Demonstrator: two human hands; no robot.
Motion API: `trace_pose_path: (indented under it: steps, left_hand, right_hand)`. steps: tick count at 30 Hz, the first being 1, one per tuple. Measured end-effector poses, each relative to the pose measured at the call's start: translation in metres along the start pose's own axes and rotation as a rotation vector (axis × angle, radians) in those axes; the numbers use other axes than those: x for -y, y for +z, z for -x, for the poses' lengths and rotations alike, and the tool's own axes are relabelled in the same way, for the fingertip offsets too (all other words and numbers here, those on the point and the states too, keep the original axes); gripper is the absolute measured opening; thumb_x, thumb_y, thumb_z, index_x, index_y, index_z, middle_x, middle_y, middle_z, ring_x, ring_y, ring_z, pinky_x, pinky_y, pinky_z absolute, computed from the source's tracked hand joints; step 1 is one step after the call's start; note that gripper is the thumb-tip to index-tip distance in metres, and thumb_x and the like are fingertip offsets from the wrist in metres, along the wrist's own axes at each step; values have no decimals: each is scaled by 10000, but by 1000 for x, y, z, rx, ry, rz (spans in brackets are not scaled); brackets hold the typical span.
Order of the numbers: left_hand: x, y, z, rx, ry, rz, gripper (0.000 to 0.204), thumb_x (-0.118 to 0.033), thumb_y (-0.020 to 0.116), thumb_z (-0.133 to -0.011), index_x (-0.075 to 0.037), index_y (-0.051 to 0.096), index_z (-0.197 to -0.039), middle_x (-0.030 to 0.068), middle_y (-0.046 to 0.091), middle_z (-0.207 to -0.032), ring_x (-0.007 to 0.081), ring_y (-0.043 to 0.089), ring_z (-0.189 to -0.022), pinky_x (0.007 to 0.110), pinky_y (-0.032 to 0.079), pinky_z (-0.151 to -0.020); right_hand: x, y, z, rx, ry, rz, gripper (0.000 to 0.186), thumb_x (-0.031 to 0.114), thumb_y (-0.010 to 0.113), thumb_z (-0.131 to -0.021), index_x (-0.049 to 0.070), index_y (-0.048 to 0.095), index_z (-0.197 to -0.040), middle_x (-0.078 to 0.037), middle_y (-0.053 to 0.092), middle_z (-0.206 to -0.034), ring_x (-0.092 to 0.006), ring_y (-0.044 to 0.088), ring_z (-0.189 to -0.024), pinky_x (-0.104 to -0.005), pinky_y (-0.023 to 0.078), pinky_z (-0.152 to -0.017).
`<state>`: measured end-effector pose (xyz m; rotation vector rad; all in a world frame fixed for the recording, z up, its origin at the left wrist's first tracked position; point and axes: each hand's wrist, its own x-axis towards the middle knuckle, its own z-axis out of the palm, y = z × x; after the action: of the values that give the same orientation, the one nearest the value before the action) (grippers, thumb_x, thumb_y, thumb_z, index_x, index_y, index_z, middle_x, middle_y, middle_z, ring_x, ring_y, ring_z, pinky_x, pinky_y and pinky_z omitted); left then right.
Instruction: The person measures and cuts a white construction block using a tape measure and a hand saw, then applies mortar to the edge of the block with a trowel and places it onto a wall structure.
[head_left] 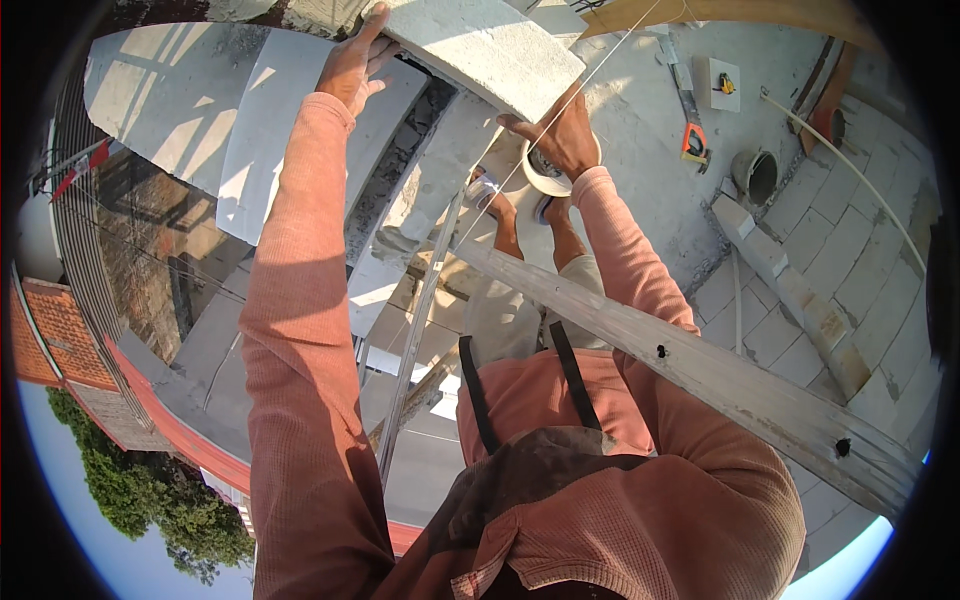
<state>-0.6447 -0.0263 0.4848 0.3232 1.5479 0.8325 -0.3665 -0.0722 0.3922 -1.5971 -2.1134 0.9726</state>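
Note:
A pale grey concrete block (490,50) lies across the top of the view, above a wall edge. My left hand (352,68) is against its left end, fingers spread and the index finger reaching up along the edge. At the block's near right corner, my right hand (562,138) grips with the thumb pointing left; its other fingers are partly hidden. A thin string (600,68) runs slantwise past the block and over my right hand. Below that hand stands a round white bucket (548,183), its contents mostly hidden.
A long beam (650,348) with holes crosses in front of my body, and a metal straightedge (425,300) slants beside my legs. To the right lie a handsaw (692,125), a yellow tape measure (724,86) on a white block, and a dark bucket (757,175). A drop opens at left.

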Motion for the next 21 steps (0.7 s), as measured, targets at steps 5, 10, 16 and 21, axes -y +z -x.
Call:
trace_pose_path:
  steps: [5,10,16,21]
  left_hand:
    - [9,2,-3,38,68,-73,1073,-687,709,-843,-74,269,-1606,219,380,-1597,326,371,-1486,675,108,-1190]
    - [8,3,1,18,78,-85,1078,-689,711,-839,-79,266,-1607,220,388,-1592,337,368,-1487,674,100,-1188]
    - [7,5,-2,46,71,-75,1064,-686,715,-837,-97,277,-1607,218,395,-1589,330,377,-1484,673,98,-1186]
    - [23,26,-24,88,43,-58,1106,-710,712,-825,-70,264,-1608,235,386,-1588,324,388,-1478,669,106,-1190]
  right_hand:
    - [-15,3,3,-8,-63,77,904,489,858,-739,-33,515,-1391,-282,552,-1324,-462,521,-1230,-498,405,-1094]
    - [-14,4,2,1,-108,72,867,476,852,-753,-20,530,-1388,-278,554,-1330,-458,518,-1238,-493,399,-1102]
    - [-19,5,3,-7,-82,57,891,469,861,-745,-30,510,-1393,-282,546,-1337,-461,518,-1237,-488,401,-1101]
    - [-34,-10,10,-40,26,115,970,466,889,-705,-52,458,-1403,-287,549,-1318,-471,523,-1232,-497,412,-1092]
